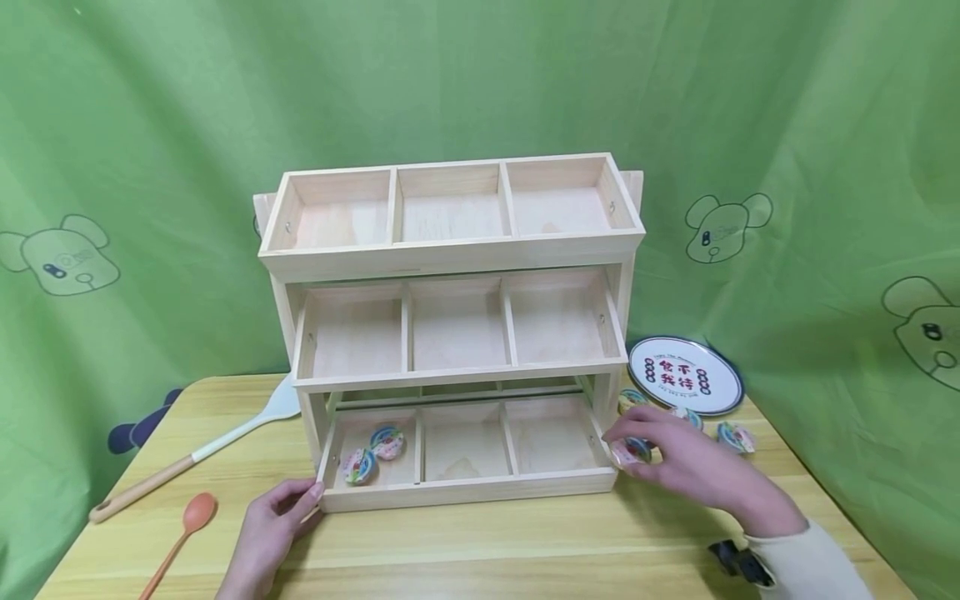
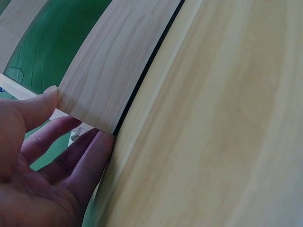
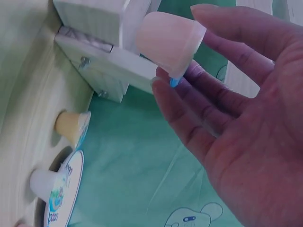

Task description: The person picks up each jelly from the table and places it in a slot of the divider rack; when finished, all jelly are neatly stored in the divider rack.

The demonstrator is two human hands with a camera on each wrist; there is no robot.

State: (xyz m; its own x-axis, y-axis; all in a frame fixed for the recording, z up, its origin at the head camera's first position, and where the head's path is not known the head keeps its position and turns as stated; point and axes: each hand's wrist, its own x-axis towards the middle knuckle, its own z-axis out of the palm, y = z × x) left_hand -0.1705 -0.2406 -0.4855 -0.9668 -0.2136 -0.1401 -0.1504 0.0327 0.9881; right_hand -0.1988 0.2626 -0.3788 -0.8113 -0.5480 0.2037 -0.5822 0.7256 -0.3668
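On the table [image 1: 465,550], the left hand [image 1: 272,533] gripped the bottom tray [image 1: 467,492], apparently to steady it, while the right hand [image 1: 686,458] pinched 1 cup [image 3: 165,43] beside its right end, 2 more [image 1: 360,467] lying inside.

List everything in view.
Table: 1, light wood, foreground
Rack: 1, pale wood, on table
Tray cups: 2, multicoloured, bottom tray's left compartment
Loose cups: 3, multicoloured, right of rack
Held cup: 1, pinkish, right hand
Plate: 1, white, behind loose cups
Spatula: 1, white and wood, left of rack
Spoon: 1, orange, table's left
Backdrop: 1, green, behind table
Device: 1, black, right wrist
Sleeve: 1, cream, right forearm
Hands: 2, bare, bottom tray's ends
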